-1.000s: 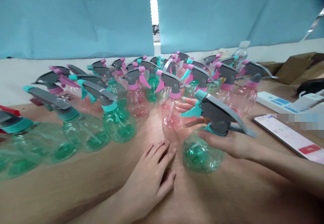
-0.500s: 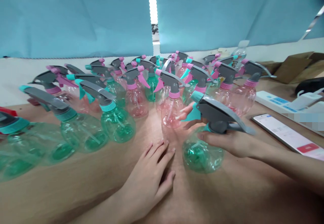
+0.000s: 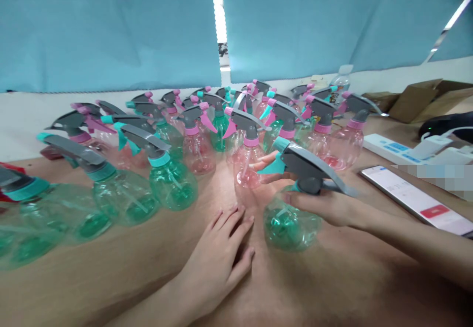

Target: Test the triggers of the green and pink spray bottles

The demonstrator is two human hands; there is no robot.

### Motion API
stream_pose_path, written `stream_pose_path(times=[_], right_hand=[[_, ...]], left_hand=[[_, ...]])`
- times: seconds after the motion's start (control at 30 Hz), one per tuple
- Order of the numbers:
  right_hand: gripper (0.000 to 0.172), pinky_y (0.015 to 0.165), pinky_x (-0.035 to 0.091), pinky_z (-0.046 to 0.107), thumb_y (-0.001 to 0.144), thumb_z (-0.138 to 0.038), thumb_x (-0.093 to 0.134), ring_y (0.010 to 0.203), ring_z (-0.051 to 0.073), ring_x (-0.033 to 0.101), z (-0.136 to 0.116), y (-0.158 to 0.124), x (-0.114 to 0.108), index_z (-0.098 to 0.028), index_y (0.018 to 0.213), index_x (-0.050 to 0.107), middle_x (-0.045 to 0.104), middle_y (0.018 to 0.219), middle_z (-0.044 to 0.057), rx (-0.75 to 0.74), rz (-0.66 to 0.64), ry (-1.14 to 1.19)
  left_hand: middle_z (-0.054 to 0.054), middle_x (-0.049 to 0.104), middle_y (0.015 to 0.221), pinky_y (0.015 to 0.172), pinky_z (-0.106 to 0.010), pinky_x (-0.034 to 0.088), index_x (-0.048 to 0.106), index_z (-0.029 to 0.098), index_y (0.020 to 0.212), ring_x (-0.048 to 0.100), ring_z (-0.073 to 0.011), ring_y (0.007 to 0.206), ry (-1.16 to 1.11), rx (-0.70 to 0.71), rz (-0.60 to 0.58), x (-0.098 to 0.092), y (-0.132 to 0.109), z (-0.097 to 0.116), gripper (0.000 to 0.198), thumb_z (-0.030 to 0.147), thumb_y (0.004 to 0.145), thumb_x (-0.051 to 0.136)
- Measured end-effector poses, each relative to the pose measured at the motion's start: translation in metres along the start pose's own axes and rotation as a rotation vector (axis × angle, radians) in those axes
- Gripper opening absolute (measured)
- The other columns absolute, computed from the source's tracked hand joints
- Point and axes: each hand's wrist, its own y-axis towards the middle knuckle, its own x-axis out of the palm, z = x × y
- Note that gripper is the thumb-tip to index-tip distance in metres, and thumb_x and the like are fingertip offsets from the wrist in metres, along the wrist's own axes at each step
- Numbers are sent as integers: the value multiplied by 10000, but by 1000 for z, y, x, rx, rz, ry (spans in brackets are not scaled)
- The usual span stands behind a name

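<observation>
My right hand (image 3: 321,206) is wrapped round the neck of a green spray bottle (image 3: 291,226) with a grey and teal trigger head, its nozzle pointing up and to the left. The bottle stands upright or nearly so; whether its base touches the table cannot be made out. Flat on the brown table (image 3: 148,268), my left hand (image 3: 216,255) rests empty with its fingers stretched out. Just beyond the right fingertips is a pink spray bottle (image 3: 247,167). A green spray bottle (image 3: 173,189) stands to the left of my hands.
Several more pink and green spray bottles crowd the back and left, including a near green one (image 3: 125,199). On the right lie a phone (image 3: 414,199), a white power strip (image 3: 391,149) and a cardboard box (image 3: 424,100). Blue curtains (image 3: 111,26) hang behind.
The view has shifted slightly, so the bottles and phone on the right appear further left. My right hand keeps its hold on the green spray bottle; my left hand stays flat.
</observation>
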Motion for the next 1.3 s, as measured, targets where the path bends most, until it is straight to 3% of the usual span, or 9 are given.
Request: stream_pose_path(times=[0.1, 0.27, 0.4, 0.57, 0.73, 0.87, 1.13, 1.3], right_hand=[[434, 670, 566, 410, 790, -281, 566, 811, 252, 668, 3, -1, 4, -331, 1221, 573, 698, 897, 27, 6, -47, 84], [483, 738, 570, 388, 796, -280, 620, 817, 223, 676, -1, -4, 6, -308, 1271, 532, 703, 942, 27, 75, -40, 188], [464, 691, 557, 369, 789, -376, 654, 784, 214, 659, -4, -12, 3, -312, 1235, 539, 680, 881, 9, 137, -3, 69], [686, 606, 519, 328, 674, -511, 743, 717, 193, 604, -1, -22, -9, -301, 1268, 472, 617, 845, 0, 45, -45, -36], [533, 709, 507, 369, 688, -532, 729, 856, 233, 606, -2, -35, -20, -248, 1104, 555, 628, 937, 37, -29, -60, -204], [451, 645, 496, 358, 712, -549, 700, 756, 217, 611, -8, -39, -18, -235, 1010, 572, 637, 850, 28, 14, -15, -309], [396, 757, 506, 367, 752, -473, 696, 910, 236, 622, -21, -2, 25, -230, 1032, 559, 647, 1024, 46, -115, -83, -204], [491, 790, 495, 414, 758, -488, 679, 950, 266, 605, -24, 26, 61, -183, 1109, 520, 635, 1068, 96, -99, -59, -200]], left_hand=[[-156, 470, 1406, 1059, -529, 331, 465, 121, 1363, 368, -311, 1332, 5, -2, 0, 0, 0, 0, 454, 265, 933, 489], [-152, 481, 1395, 1076, -515, 304, 453, 128, 1373, 353, -296, 1342, -10, 0, -5, 0, 1, 0, 453, 271, 944, 474], [-153, 476, 1398, 1074, -513, 305, 454, 128, 1370, 356, -298, 1339, -4, -5, -19, -1, 0, 0, 450, 278, 946, 466], [-149, 483, 1392, 1062, -513, 325, 472, 141, 1349, 373, -294, 1328, 11, 3, 12, -1, -1, -1, 422, 281, 951, 462], [-132, 490, 1391, 1049, -490, 352, 476, 168, 1337, 402, -283, 1311, 39, -2, 37, -4, -10, -4, 394, 273, 958, 455], [-122, 511, 1368, 1037, -477, 369, 482, 181, 1312, 436, -279, 1283, 44, -21, 86, -8, -28, -11, 363, 270, 962, 447], [-64, 582, 1253, 939, -389, 456, 505, 247, 1227, 561, -243, 1139, 5, -104, 205, -14, -61, -25, 283, 217, 958, 424], [-66, 621, 1160, 946, -443, 426, 500, 224, 1212, 575, -253, 1075, 5, -50, 318, -17, -65, -20, 297, 149, 935, 424]])
